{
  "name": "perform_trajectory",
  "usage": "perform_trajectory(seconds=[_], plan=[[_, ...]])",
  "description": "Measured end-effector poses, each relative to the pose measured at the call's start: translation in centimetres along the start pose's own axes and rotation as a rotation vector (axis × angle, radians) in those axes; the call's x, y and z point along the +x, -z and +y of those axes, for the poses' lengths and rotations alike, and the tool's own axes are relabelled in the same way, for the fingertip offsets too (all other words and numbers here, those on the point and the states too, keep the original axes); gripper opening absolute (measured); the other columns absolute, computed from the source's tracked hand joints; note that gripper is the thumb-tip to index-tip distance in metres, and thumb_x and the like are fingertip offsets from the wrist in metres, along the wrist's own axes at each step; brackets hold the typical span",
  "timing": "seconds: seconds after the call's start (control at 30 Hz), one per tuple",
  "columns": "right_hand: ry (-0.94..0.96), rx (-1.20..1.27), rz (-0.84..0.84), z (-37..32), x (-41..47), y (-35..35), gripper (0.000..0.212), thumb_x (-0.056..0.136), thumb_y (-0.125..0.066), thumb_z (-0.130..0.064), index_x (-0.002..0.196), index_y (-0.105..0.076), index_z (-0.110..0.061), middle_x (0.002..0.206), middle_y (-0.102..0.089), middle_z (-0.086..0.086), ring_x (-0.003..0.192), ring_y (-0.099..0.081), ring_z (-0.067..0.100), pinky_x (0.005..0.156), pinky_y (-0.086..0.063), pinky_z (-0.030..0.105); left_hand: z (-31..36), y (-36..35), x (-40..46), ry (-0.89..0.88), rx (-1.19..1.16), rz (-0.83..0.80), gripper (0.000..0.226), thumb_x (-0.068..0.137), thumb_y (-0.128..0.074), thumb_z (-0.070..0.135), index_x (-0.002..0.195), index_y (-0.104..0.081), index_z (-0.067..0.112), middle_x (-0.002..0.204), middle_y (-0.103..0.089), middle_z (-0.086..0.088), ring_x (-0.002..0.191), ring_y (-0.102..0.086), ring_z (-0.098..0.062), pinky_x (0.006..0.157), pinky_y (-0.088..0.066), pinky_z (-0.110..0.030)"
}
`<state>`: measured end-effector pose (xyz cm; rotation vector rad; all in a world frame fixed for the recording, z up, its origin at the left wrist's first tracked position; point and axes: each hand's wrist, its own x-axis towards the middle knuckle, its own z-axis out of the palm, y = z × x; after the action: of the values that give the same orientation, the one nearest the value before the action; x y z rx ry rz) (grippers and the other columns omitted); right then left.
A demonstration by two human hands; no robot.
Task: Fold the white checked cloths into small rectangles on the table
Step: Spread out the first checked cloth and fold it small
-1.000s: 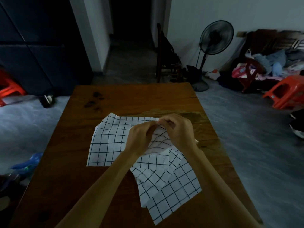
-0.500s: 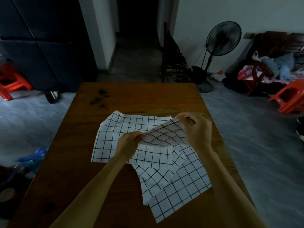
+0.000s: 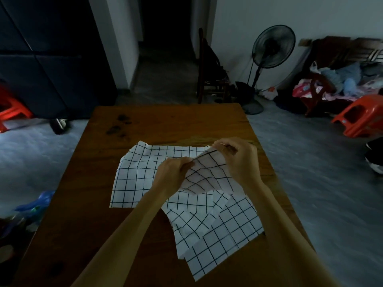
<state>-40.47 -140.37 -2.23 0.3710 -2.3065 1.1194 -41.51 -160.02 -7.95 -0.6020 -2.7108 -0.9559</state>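
Both hands hold one white checked cloth raised above the wooden worktop [image 3: 87, 204]. The left hand [image 3: 173, 175] pinches the near-left end of the cloth's upper edge between thumb and curled fingers. The right hand [image 3: 241, 160] pinches the far-right end of the same edge, fingers curled round the fabric. The held cloth [image 3: 207, 175] stretches between the two hands and hangs as a slanted panel, its lower edge near the cloths beneath; whether it touches them cannot be told.

A flat checked cloth [image 3: 136, 177] lies spread on the worktop to the left of the hands, partly under the left forearm. A folded checked cloth [image 3: 223, 239] lies nearer the person, on the right half of the worktop, set at an angle and showing several overlapping layers. Dark stains [image 3: 118, 129] mark the far-left part of the worktop.

On the floor beyond the worktop stand a pedestal fan [image 3: 271, 48] and a dark wooden chair [image 3: 209, 69]. A red plastic stool [image 3: 362, 114] is at the right, another red stool [image 3: 10, 108] at the left. A pile of clothes [image 3: 342, 79] lies by the right wall.
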Motion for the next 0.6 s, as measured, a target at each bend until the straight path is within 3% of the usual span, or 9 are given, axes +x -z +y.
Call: perform_trajectory(seconds=[0.2,0.33,0.4,0.5,0.6], plan=[[-0.003,0.004,0.044,0.4,0.3,0.6,0.013,0.088,-0.065,-0.023,0.095,-0.071,-0.013,0.084,-0.065,-0.013,0.067,-0.059,-0.008,0.056,-0.043,0.007,0.4,0.5,0.8,0.027,-0.081,0.016,0.018,0.096,-0.051,0.022,0.101,-0.067,0.017,0.072,-0.059,0.01,0.059,-0.054,-0.004,0.055,-0.045,-0.024],[-0.027,0.049,0.001,-0.1,0.0,0.9,0.005,0.088,-0.066,-0.022,0.092,-0.067,-0.022,0.078,-0.061,-0.02,0.063,-0.059,0.0,0.051,-0.042,0.01,0.2,0.5,1.6,0.035,-0.06,-0.017,0.017,0.095,-0.053,0.021,0.105,-0.066,0.018,0.073,-0.053,0.018,0.061,-0.049,0.008,0.056,-0.032,-0.008],[-0.114,0.129,-0.14,-0.5,-0.4,1.4,0.005,0.089,-0.066,-0.023,0.084,-0.068,-0.021,0.074,-0.066,-0.013,0.061,-0.06,0.006,0.052,-0.047,0.015,0.0,0.5,2.0,0.062,-0.08,-0.004,0.018,0.096,-0.051,0.021,0.105,-0.067,0.018,0.077,-0.058,0.012,0.068,-0.054,0.004,0.062,-0.037,-0.01],[-0.299,0.227,-0.474,-1.0,-0.8,2.0,0.037,0.093,-0.048,-0.044,0.082,-0.07,-0.016,0.077,-0.07,-0.002,0.064,-0.063,0.006,0.057,-0.047,0.015,0.2,0.6,2.3,0.062,-0.112,0.047,0.021,0.093,-0.053,0.011,0.11,-0.066,0.013,0.099,-0.069,-0.001,0.09,-0.059,-0.007,0.077,-0.045,-0.019],[-0.393,0.218,-0.5,-0.7,-1.0,1.6,0.045,0.098,-0.036,-0.044,0.092,-0.07,-0.014,0.08,-0.071,-0.004,0.068,-0.067,0.012,0.06,-0.05,0.019,0.8,1.1,2.5,0.068,-0.164,0.057,0.025,0.089,-0.056,0.002,0.11,-0.067,0.011,0.105,-0.067,0.002,0.094,-0.057,-0.006,0.077,-0.039,-0.006]])
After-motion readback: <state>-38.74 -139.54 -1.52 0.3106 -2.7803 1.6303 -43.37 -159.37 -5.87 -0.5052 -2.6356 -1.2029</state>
